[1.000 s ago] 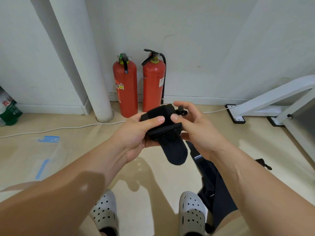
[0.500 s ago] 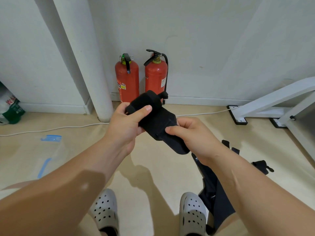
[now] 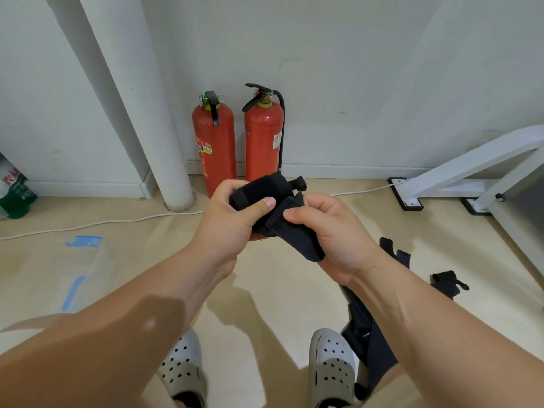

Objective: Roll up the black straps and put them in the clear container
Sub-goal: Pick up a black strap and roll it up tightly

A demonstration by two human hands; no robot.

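A black strap [image 3: 266, 193] is partly rolled up and held in front of me at mid-frame. My left hand [image 3: 232, 219] grips the rolled part, thumb pressed on top. My right hand [image 3: 332, 231] pinches the loose tail, which hangs down past the palm. More black straps [image 3: 368, 343] lie on the floor under my right forearm, and another small black strap [image 3: 447, 282] lies further right. The clear container [image 3: 76, 269], a transparent bag with blue trim, lies flat on the floor at the left.
Two red fire extinguishers [image 3: 215, 145] stand against the wall behind my hands, beside a white pipe [image 3: 164, 142]. A white cable [image 3: 103, 222] runs along the floor. A white metal frame [image 3: 471, 172] stands at the right. My feet in grey clogs [image 3: 331, 366] are below.
The roll came back down toward the middle, and my right hand moved up beside it, gathering more of the tail onto the roll.
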